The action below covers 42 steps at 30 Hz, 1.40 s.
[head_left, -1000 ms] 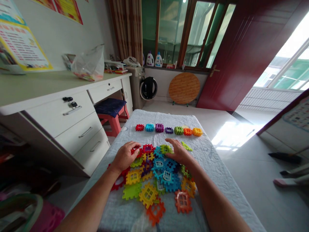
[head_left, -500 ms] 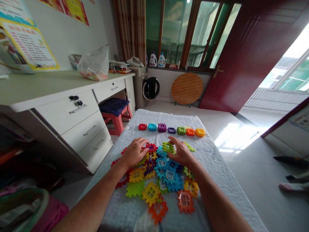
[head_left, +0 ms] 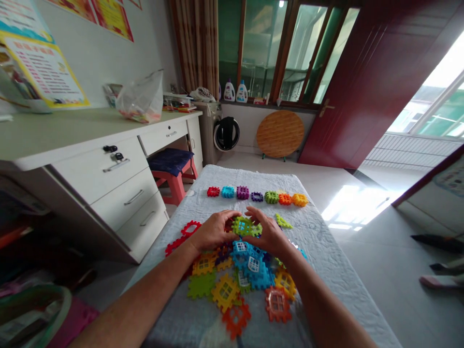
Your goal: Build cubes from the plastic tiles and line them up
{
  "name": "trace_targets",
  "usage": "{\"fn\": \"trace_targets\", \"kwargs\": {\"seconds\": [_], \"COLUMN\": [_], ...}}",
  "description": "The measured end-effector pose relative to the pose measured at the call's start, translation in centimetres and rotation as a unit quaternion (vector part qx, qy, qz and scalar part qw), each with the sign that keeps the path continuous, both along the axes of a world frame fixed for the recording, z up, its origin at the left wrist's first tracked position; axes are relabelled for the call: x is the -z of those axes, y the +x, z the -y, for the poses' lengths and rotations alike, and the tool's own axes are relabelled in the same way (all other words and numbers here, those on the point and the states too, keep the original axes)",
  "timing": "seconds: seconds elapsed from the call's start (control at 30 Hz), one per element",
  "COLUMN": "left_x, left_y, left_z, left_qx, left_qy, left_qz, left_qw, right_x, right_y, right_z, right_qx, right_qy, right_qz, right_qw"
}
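Observation:
A heap of coloured plastic window tiles (head_left: 241, 278) lies on a grey quilted cloth (head_left: 326, 270) in front of me. My left hand (head_left: 213, 231) and my right hand (head_left: 266, 231) meet at the far edge of the heap, fingers curled around a light-green tile (head_left: 243, 225) held between them. A red tile shows just under my left fingers. Beyond my hands a row of small assembled cubes (head_left: 257, 196) runs across the cloth, from red on the left to orange on the right. One loose green tile (head_left: 283, 222) lies to the right of my right hand.
A white desk with drawers (head_left: 119, 179) stands to the left, with a plastic bag (head_left: 139, 99) on top and a stool with a blue cushion (head_left: 170, 166) under it. Two red tiles (head_left: 181, 236) lie at the cloth's left edge. Bare floor (head_left: 391, 251) lies to the right.
Both hands have come together from either side of the heap and closed around the light-green tile, lifting it slightly. Two red tiles now lie uncovered at the left.

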State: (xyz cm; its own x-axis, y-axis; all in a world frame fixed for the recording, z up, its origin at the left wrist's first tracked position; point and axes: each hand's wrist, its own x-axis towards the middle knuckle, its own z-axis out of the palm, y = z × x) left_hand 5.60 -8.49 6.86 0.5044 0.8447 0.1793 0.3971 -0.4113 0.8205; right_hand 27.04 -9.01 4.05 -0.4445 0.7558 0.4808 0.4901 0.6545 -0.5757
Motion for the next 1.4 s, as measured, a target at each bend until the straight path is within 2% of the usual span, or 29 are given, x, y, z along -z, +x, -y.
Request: {"fn": "trace_targets", "kwargs": {"seconds": [0.13,0.33,0.5,0.7,0.8,0.9,1.07,1.2,1.4], "left_x": [0.4,0.3,-0.5,-1.6,-1.8,-1.5,-0.1,1.0,1.5], "left_y": [0.1,0.6,0.6,1.6,1.6,-0.4,-6.9,-10.3,-11.0], "left_z": [0.1,-0.1,-0.3,0.0,-0.4,-2.1,-6.6,-9.0,-11.2], "left_qx": [-0.004,-0.005,0.027,0.010,0.001,-0.018,-0.129,-0.125,-0.084], "left_qy": [-0.024,0.011,0.085,0.167,0.193,0.190,0.127,0.089,0.036], "left_qz": [0.030,-0.008,-0.118,-0.285,-0.330,-0.337,-0.377,-0.417,-0.471], "left_qw": [0.999,1.000,0.989,0.944,0.924,0.922,0.908,0.896,0.877], "right_x": [0.0,0.3,0.3,0.3,0.3,0.1,-0.4,-0.1,0.5], "right_y": [0.0,-0.2,-0.2,-0.6,-0.6,0.1,2.3,3.5,3.5], "right_z": [0.1,0.1,0.2,0.3,0.3,0.2,-0.5,-1.1,-1.3], "right_qx": [0.016,0.001,-0.001,0.000,-0.006,0.015,0.114,0.149,0.150], "right_qy": [-0.021,-0.037,-0.043,-0.024,-0.009,0.012,0.038,0.041,0.026], "right_qz": [0.000,-0.006,0.002,0.035,0.032,0.020,-0.020,-0.038,-0.034], "right_qw": [1.000,0.999,0.999,0.999,0.999,1.000,0.993,0.987,0.988]}}
